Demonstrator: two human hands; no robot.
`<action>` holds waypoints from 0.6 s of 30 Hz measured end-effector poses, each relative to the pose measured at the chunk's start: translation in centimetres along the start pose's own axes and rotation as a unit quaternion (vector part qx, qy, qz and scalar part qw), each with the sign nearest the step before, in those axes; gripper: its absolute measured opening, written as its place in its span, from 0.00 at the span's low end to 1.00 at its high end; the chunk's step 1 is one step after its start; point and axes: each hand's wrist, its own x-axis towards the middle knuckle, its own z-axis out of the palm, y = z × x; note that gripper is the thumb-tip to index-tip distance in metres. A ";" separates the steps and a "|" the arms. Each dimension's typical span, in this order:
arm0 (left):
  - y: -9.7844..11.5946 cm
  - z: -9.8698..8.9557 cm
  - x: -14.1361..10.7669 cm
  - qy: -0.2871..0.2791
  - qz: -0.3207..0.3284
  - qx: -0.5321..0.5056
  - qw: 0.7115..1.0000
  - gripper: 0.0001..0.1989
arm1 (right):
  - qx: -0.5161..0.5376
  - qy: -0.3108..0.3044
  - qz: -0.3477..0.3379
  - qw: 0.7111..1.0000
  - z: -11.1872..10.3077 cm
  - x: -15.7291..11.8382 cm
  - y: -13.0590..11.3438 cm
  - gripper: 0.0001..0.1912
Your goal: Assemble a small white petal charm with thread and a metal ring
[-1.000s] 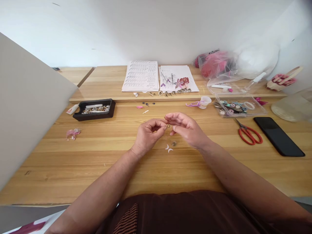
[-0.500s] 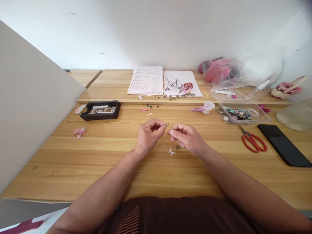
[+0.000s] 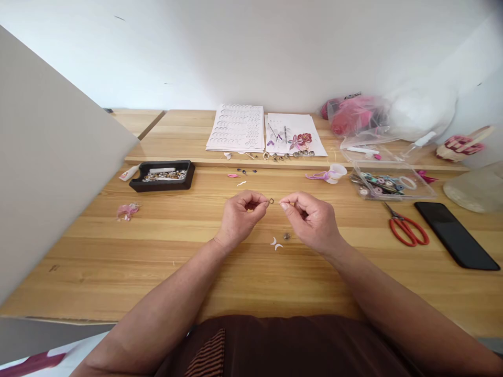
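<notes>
Between the thumb and forefinger of my left hand [image 3: 244,212] is a small dark ring [image 3: 271,201], its loop sticking out to the right. My right hand [image 3: 310,217] is pinched closed just right of the ring, apart from it; whatever its fingertips hold, perhaps a thread, is too fine to make out. On the wooden table below the hands lie white crescent-shaped pieces [image 3: 278,246] and a small dark metal piece [image 3: 286,236]. Beyond the hands are a white wavy strip [image 3: 241,183], a pink leaf-shaped piece [image 3: 232,175] and several small dark-blue pieces [image 3: 244,172].
At left, a black tray [image 3: 162,183] holds beads, near pink ribbon [image 3: 128,211]. Red-handled scissors [image 3: 408,230] and a phone [image 3: 456,235] lie right, below a clear plastic box [image 3: 422,189]. Paper sheets [image 3: 236,128] and a white cup [image 3: 337,174] stand farther back.
My right hand has turned and drawn slightly right, its thumb and forefinger now pinched near the ring. The small metal piece below shows more fully. My left hand holds almost still.
</notes>
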 end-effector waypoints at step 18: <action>0.6 -0.1 -0.3 -0.110 0.043 0.042 0.992 0.05 | 0.023 0.024 -0.023 0.999 -0.4 0.4 0.2 0.10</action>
